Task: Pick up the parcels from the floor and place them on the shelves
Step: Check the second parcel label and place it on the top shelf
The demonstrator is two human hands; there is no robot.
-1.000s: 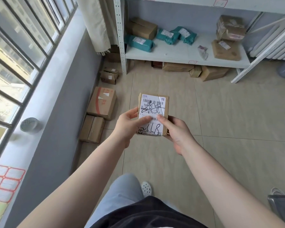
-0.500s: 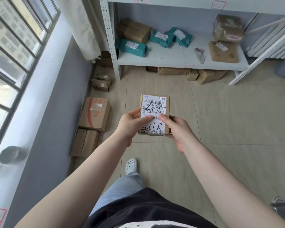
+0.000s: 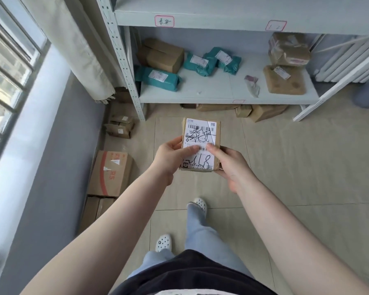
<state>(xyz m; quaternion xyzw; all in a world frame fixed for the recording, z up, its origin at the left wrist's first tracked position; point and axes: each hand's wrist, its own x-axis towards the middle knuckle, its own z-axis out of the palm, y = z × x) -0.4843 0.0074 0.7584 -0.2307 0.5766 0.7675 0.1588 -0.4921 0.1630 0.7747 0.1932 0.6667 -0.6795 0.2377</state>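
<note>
I hold a small brown parcel with a white label and black handwriting, chest-high over the tiled floor. My left hand grips its left edge, thumb on the label. My right hand grips its right edge and underside. Ahead stands a white metal shelf unit. Its low shelf carries a brown box, three teal bags, and brown parcels at the right. More parcels lie on the floor under the shelf and along the left wall.
A grey wall and window sill run along the left, with a curtain hanging by the shelf post. A white radiator and a slanted white bar stand at the right. My feet in white clogs are on the tiles.
I have stepped forward toward the shelf unit, which now looks closer and larger. The parcel stays held in both hands the same way.
</note>
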